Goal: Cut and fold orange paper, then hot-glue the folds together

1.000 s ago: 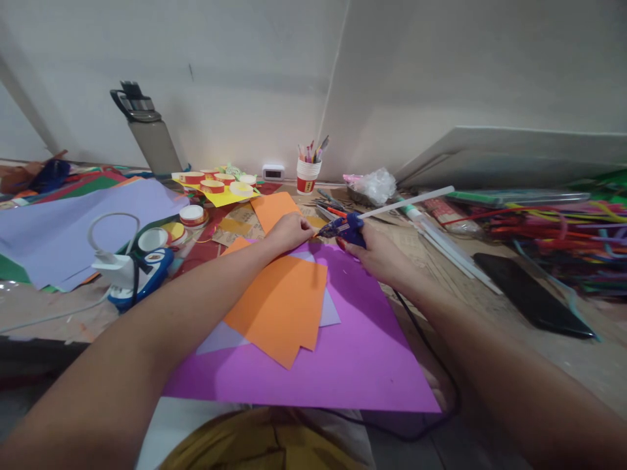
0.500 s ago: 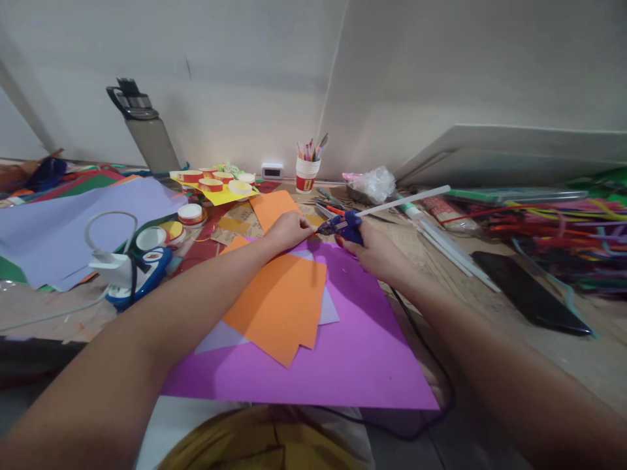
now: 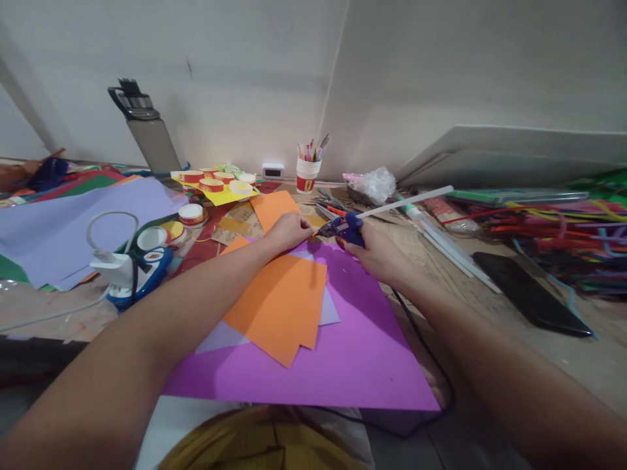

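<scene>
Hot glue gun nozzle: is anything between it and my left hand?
Nothing visible. The hot glue gun in your right hand has its nozzle close to your left hand; any tiny piece there is unclear.

right hand (image 3: 378,252): holds glue gun (image 3: 345,227) | left hand (image 3: 292,230): by nozzle (image 3: 322,231) | phone (image 3: 531,294): right side

Light's dimmish, edges stretched, far R prob. blurred.

Smooth, matt paper forms the orange sheet (image 3: 279,303) and purple sheet (image 3: 367,375); the glue gun (image 3: 349,227) is plastic. A bag (image 3: 380,185) of clear plastic shines, crinkled, near a smooth phone (image 3: 531,294).
</scene>
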Action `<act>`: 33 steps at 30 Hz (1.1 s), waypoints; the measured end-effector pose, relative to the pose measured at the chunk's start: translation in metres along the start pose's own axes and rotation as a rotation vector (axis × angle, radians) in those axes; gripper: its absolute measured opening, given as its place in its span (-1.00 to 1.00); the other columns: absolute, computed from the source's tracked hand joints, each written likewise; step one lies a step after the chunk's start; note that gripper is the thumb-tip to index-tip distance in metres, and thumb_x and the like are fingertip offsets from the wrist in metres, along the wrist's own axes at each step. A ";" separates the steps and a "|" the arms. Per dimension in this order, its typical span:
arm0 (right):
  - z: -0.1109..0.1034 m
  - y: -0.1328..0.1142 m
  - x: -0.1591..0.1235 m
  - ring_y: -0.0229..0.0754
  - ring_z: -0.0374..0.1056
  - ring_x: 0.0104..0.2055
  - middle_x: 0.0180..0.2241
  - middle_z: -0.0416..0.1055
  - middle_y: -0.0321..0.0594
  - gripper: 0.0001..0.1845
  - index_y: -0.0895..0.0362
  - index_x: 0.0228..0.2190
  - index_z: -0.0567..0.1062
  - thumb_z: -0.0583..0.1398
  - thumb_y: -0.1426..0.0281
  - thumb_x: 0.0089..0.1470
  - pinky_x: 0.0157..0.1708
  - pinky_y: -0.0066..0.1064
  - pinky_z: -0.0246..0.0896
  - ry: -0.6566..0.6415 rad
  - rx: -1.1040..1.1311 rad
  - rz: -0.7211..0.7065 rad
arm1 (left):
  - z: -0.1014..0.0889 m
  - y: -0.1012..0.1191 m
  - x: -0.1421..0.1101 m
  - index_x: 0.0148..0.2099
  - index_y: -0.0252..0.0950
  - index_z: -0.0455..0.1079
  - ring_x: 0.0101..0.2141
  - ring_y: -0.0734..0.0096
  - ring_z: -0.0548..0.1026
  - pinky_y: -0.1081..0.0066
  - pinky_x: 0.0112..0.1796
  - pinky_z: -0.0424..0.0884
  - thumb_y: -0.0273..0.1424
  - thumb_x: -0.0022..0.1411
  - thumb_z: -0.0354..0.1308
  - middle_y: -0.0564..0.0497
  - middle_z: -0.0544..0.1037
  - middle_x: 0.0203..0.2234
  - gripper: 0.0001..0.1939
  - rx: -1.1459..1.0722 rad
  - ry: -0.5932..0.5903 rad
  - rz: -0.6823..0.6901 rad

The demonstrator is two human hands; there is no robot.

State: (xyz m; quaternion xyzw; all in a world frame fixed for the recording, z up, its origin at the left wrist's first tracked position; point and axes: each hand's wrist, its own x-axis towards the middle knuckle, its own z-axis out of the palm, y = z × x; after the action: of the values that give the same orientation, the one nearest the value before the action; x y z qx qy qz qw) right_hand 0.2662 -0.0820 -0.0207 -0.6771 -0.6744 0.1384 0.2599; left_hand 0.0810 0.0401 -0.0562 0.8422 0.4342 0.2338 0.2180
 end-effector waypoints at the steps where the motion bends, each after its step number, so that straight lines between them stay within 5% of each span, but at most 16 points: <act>1: 0.000 0.000 0.000 -0.06 0.40 -0.33 -0.36 0.48 -0.16 -0.84 0.06 -0.24 0.41 0.16 0.26 0.15 -0.41 -0.34 0.18 -0.004 0.000 -0.001 | 0.000 0.000 0.000 -0.45 -0.31 0.58 -0.41 0.37 0.46 0.43 -0.36 0.29 -0.30 0.12 0.14 -0.02 0.55 -0.54 -0.75 0.000 -0.001 0.001; 18: 0.002 0.002 0.004 0.03 0.42 -0.15 -0.16 0.51 -0.05 -0.73 0.11 -0.10 0.41 0.15 0.30 0.17 -0.23 -0.27 0.24 -0.001 -0.047 0.015 | 0.000 0.000 0.000 -0.38 -0.29 0.62 -0.36 0.38 0.50 0.45 -0.32 0.32 -0.30 0.14 0.13 -0.01 0.61 -0.44 -0.74 0.004 0.000 0.001; 33: 0.001 0.000 0.002 0.01 0.43 -0.16 -0.18 0.51 -0.07 -0.80 0.10 -0.16 0.40 0.15 0.30 0.18 -0.26 -0.30 0.23 -0.014 -0.075 0.020 | 0.000 -0.001 0.001 -0.40 -0.30 0.61 -0.37 0.38 0.50 0.44 -0.33 0.32 -0.31 0.12 0.13 -0.01 0.61 -0.45 -0.74 0.024 -0.002 0.003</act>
State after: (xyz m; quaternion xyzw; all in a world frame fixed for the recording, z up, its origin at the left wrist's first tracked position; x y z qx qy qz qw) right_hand 0.2655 -0.0803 -0.0211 -0.6919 -0.6743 0.1202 0.2283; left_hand 0.0809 0.0412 -0.0566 0.8456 0.4356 0.2281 0.2077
